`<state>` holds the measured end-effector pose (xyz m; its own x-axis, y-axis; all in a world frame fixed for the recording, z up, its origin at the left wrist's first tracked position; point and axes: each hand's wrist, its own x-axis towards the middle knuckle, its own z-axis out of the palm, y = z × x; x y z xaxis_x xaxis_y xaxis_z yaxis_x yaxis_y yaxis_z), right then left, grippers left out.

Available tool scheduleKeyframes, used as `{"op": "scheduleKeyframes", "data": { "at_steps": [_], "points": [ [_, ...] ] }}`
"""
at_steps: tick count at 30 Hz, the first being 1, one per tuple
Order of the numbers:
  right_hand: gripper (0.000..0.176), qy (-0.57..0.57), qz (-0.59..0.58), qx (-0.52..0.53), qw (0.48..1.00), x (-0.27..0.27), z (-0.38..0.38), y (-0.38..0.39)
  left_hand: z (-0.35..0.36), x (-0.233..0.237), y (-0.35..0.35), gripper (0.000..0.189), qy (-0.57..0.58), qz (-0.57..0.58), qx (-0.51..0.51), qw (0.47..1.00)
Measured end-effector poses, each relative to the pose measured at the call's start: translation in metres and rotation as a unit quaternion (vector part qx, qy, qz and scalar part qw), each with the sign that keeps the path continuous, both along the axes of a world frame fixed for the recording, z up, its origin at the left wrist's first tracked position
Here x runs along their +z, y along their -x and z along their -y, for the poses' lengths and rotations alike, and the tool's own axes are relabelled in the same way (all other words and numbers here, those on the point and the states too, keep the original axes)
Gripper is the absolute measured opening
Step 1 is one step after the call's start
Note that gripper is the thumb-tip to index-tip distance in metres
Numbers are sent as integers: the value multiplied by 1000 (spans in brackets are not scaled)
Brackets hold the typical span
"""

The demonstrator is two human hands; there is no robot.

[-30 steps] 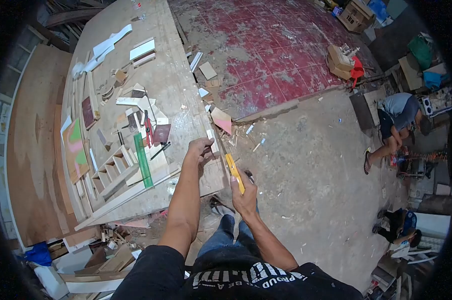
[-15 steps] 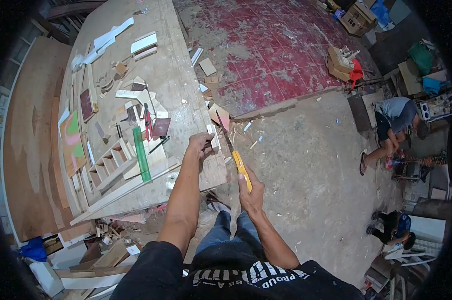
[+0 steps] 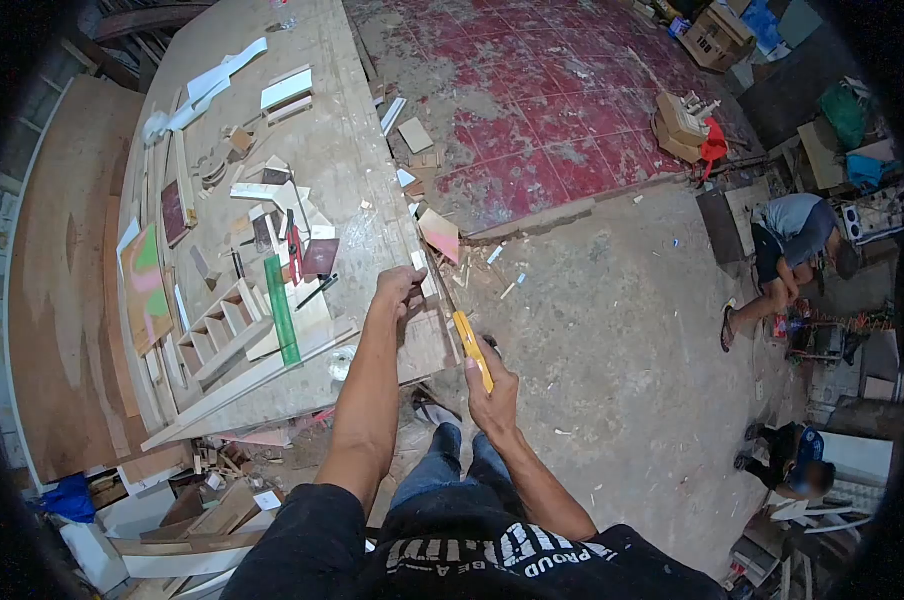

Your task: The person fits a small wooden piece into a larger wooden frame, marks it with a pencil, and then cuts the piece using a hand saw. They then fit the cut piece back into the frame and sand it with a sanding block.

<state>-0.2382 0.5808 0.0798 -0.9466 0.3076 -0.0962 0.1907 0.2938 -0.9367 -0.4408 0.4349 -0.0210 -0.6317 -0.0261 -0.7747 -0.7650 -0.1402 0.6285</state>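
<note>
The ruler (image 3: 282, 310) lies right of the compartmented frame (image 3: 222, 335) on the table (image 3: 357, 225).

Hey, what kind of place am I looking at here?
Probably a woodworking shop: your right hand grips a yellow-handled saw at the edge of a wooden workbench, a green ruler lies among cut wood pieces on it, and offcuts are heaped below.

And here I am in a black T-shirt (image 3: 402, 555), short sleeves (image 3: 322, 510) ending above the elbows, with bold white lettering (image 3: 517, 550) running over the front, "PROUD" and "BE A" readable among it. Down below come blue jeans (image 3: 450, 480) and a dark-strapped sandal (image 3: 435, 408), while my left hand (image 3: 400, 290) and right hand (image 3: 493, 392) are both bare.
</note>
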Motion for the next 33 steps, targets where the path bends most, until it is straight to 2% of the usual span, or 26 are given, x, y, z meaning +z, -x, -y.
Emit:
{"op": "scheduleKeyframes", "data": {
  "at_steps": [2, 7, 9, 13, 15, 17, 21, 23, 26, 30, 33],
  "points": [
    [44, 9, 11, 2, 1000, 5, -1, 0, 6, -17, 3, 30, -49, 0, -8, 999],
    [44, 24, 31, 9, 999, 7, -2, 0, 6, -24, 7, 31, -37, 5, -14, 999],
    [44, -3, -7, 8, 1000, 2, 0, 0, 7, -28, 8, 32, -25, 7, -21, 999],
    [43, 0, -7, 13, 1000, 10, 2, -1, 11, -32, 6, 7, -43, 1, -28, 999],
    [40, 12, -1, 0, 1000, 15, 3, -5, 7, -32, 5, 13, -31, -5, -23, 999],
    [40, 18, 9, -3, 1000, 17, 3, -11, 4, -33, 4, 35, -30, 0, 35, 999],
    [39, 40, 56, 0, 998, 26, 1, -9, 5, -25, 4, 27, -38, 9, 31, 999],
    [39, 31, 53, -1, 998, 18, 2, 0, 9, -30, 5, 26, -71, 12, -21, 997],
    [39, 21, 40, -2, 999, 21, 3, 2, 4, -12, 4, 24, -76, 28, -9, 997],
    [38, 29, 34, -15, 999, 38, 5, 0, 5, -29, 7, 24, -47, 40, 5, 998],
    [39, -6, 30, 4, 1000, 21, 6, 17, 11, -35, 5, 27, -76, 35, -19, 996]
  ]
}}
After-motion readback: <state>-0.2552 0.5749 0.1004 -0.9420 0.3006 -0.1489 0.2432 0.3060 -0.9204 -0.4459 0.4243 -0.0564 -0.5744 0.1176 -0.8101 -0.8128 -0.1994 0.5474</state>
